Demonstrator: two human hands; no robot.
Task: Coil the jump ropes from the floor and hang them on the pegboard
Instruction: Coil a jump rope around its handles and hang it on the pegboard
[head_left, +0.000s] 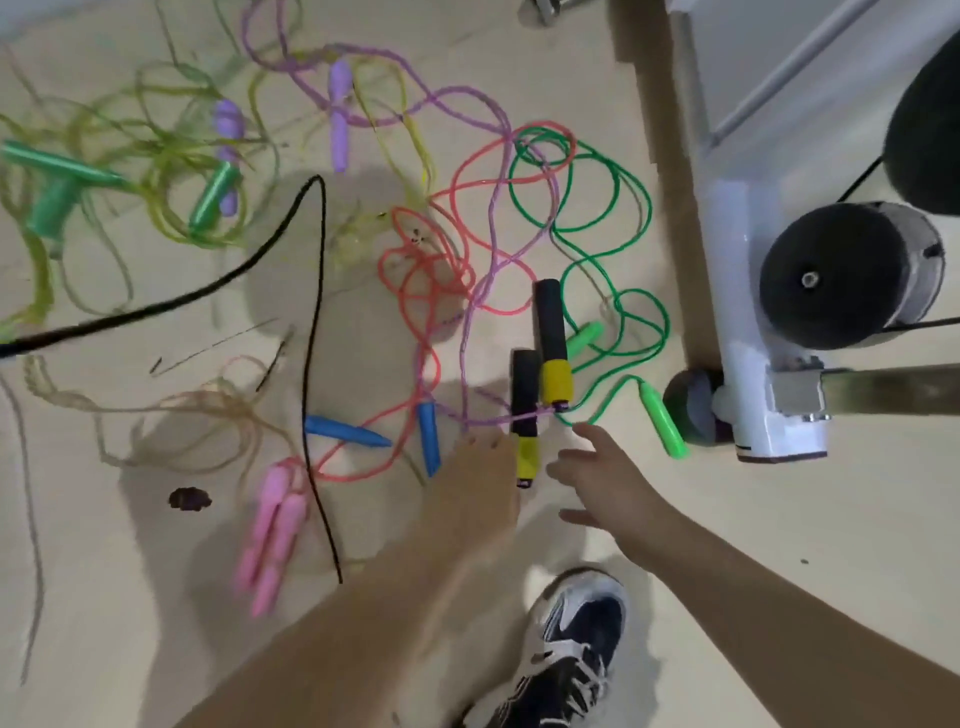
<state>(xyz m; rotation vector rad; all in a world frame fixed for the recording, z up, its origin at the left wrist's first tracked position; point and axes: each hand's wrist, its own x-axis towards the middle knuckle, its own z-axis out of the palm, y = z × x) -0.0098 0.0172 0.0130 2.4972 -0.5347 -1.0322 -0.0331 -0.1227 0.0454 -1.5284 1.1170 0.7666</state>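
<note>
Several jump ropes lie tangled on the beige floor. A lilac rope (483, 291) ends in two black-and-yellow handles (550, 338) near the middle. My left hand (478, 483), blurred, reaches down with straight fingers and touches the left side of the nearer handle (525, 415). Just right of that handle my right hand (597, 478) hovers with fingers spread, holding nothing. A green rope (613, 208) with bright green handles (662, 421) loops to the right. A red rope (431, 291) with blue handles (343, 428) lies to the left. The pegboard is out of view.
Pink handles (275, 530), a black rope (311, 322), yellow-green ropes with green handles (213, 195) and purple handles (340, 109) lie to the left. A white machine frame (748, 332) with black rollers and a caster (691, 410) stands at the right. My shoe (571, 649) is below.
</note>
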